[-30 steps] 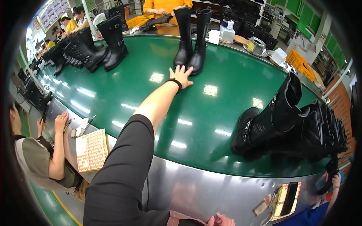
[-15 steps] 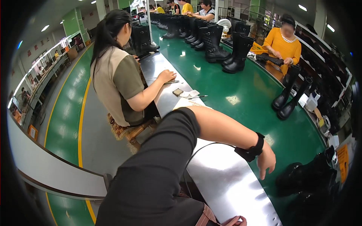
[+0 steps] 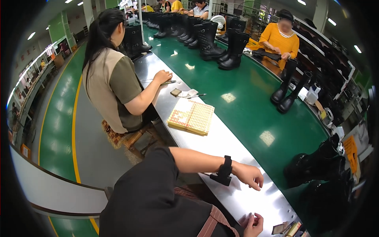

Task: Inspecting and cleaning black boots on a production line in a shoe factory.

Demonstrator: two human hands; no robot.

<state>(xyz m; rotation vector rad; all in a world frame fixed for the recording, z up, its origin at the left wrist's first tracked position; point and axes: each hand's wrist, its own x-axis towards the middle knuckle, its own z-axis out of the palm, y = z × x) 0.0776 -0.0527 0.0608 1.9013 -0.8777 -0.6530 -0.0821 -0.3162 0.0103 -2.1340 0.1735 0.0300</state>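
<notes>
My left hand [image 3: 248, 177], with a black band [image 3: 224, 170] on its wrist, hangs over the bare metal worktop [image 3: 237, 153]. Its fingers droop loosely and hold nothing. Lower down, near the bottom edge, my right hand [image 3: 253, 226] shows only in part, thumb and fingers apart, with nothing visible in them. Close to it on the right lie some small packets [image 3: 291, 229], cut off by the rim. Farther up the worktop rests a stack of yellowish sticker sheets [image 3: 191, 116] with red and yellow round labels, touched by neither hand.
A green conveyor belt [image 3: 252, 106] runs beside the worktop, carrying several tall black boots [image 3: 233, 49]. More black boots [image 3: 316, 162] stand at the right. A seated co-worker [image 3: 114, 79] is at my left; another person in orange [image 3: 280, 39] handles a dark piece across the belt.
My left hand has drawn back from over the green belt to above the metal worktop. The sticker stack, earlier mostly behind my arm, is now uncovered. More of my right hand shows.
</notes>
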